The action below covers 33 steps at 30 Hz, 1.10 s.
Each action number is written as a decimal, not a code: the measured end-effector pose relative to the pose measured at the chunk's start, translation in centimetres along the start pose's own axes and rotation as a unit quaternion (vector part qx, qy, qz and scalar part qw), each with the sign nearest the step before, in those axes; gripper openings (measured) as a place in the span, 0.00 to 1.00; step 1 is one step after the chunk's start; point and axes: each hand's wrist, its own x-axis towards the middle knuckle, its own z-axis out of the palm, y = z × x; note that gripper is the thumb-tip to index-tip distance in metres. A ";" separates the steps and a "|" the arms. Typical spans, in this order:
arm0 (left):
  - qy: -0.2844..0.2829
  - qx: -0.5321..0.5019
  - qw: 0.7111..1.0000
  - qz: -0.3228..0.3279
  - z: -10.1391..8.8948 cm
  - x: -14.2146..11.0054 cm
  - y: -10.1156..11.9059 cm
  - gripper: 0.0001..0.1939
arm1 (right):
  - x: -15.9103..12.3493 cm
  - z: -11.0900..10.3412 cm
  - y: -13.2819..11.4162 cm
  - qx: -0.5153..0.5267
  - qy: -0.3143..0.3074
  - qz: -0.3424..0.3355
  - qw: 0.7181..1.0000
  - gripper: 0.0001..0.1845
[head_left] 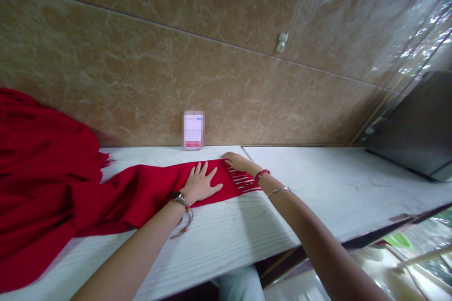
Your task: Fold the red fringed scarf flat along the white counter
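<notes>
A long red scarf (pixel 158 178) with a fringe (pixel 243 180) at its right end stretches across the white tabletop. My left hand (pixel 203 186) lies flat on the scarf, palm down with fingers spread. At the far corner of the fringed end, my right hand (pixel 238 162) has its fingers bent together on the cloth's edge; its thumb is partly hidden. The rest of the red cloth rises in a loose, bunched heap (pixel 42 150) at the left, with some fringe showing on it.
A phone (pixel 193 130) with a blurred screen leans against the brown marbled wall (pixel 141 66) behind the table (pixel 226 244). A small white hook (pixel 282 42) is on the wall. A dark box-shaped object (pixel 416 122) stands at the far right. A seam crosses the tabletop beside my right hand.
</notes>
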 end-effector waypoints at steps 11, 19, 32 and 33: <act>-0.010 -0.031 0.999 -0.004 -0.3 -0.2 0.0 0.40 | -5.7 -3.3 2.6 -0.060 0.040 0.113 0.991 0.15; -0.011 -0.026 1.000 -0.003 -0.3 -0.2 0.0 0.41 | -9.4 -1.3 -4.6 0.013 -0.049 0.024 0.998 0.25; -0.015 -0.014 1.000 0.005 -0.3 -0.1 -0.1 0.40 | -11.7 -4.8 -5.4 0.069 -0.035 -0.067 0.995 0.15; -0.016 -0.010 1.000 0.004 -0.3 0.0 -0.1 0.40 | -11.5 -4.6 -5.5 0.065 -0.036 -0.066 0.995 0.14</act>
